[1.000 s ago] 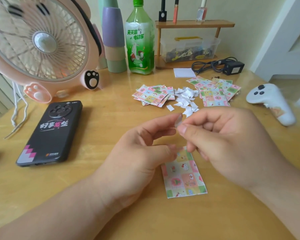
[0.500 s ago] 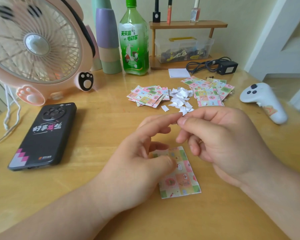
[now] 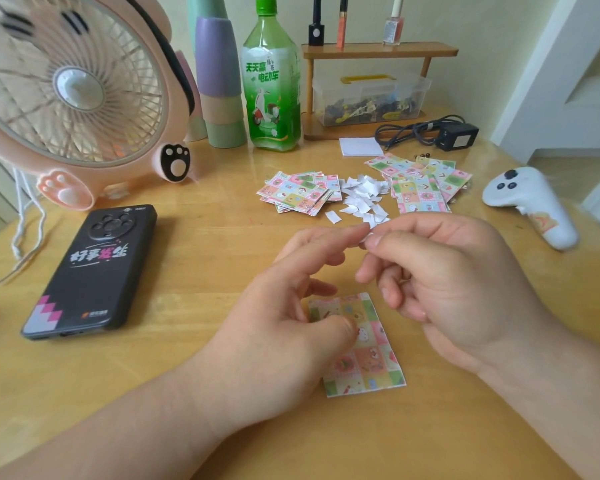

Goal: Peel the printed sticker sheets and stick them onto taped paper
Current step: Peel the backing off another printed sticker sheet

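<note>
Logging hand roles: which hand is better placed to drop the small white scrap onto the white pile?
Probably the right hand: it pinches the scrap near the white pile; the left hand rests on the printed sheet.

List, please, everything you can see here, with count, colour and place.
fan: one, pink, far left
phone: one, black, left
cups: one stack, purple, beige, green, back
bottle: one, green, back centre
shelf: one, wooden, back right
box: one, clear, under shelf
charger: one, black, back right
notepad: one, white, by charger
sticker piles: two, multicoloured, flanking the scraps
scraps: many, white, between the piles
controller: one, white, far right
sticker sheet: one, multicoloured, under left thumb
held scrap: one, white, between both hands
left hand: thumb on sheet, forefinger touching held scrap
right hand: pinches the held scrap
</note>
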Motion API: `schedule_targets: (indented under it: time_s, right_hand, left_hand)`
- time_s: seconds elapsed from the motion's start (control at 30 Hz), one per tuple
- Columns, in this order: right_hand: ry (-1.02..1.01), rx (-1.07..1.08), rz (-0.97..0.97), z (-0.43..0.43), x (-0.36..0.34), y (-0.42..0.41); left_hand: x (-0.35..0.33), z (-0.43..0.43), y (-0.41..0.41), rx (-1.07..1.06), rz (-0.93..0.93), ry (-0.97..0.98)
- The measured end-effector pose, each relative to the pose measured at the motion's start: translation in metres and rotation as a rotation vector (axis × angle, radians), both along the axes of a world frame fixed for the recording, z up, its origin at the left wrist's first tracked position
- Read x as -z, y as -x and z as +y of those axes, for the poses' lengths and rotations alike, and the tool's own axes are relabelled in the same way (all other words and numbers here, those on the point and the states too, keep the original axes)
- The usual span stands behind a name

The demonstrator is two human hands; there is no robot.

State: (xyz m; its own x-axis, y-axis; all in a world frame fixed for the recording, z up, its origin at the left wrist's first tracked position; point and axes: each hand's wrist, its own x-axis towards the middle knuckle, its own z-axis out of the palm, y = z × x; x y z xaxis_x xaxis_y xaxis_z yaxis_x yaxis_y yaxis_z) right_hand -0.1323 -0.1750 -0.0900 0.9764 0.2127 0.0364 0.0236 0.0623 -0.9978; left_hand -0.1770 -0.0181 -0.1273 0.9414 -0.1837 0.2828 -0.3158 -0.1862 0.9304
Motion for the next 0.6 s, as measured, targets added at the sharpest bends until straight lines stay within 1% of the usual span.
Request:
schedule_targets:
  time_s: [0.13,0.3,0.4,0.6]
  right_hand:
    - [0.001,-0.003,0.048,0.000,0.001,-0.003]
    - [-0.006,-0.014,0.059,-0.002,0.005,-0.006]
    - [-0.005,-0.020,0.060,-0.002,0.006,-0.007]
    - [0.060,-0.042,-0.009,-0.003,0.009,-0.011]
  left_hand:
    - [0.001,-0.001,-0.001,0.015,0.038,0.098]
    - [0.005,0.002,-0.006,0.058,0.211,0.400]
    - [0.004,0.002,-0.007,0.075,0.281,0.548]
    - [-0.001,0.000,-0.009,0.039,0.349,0.691]
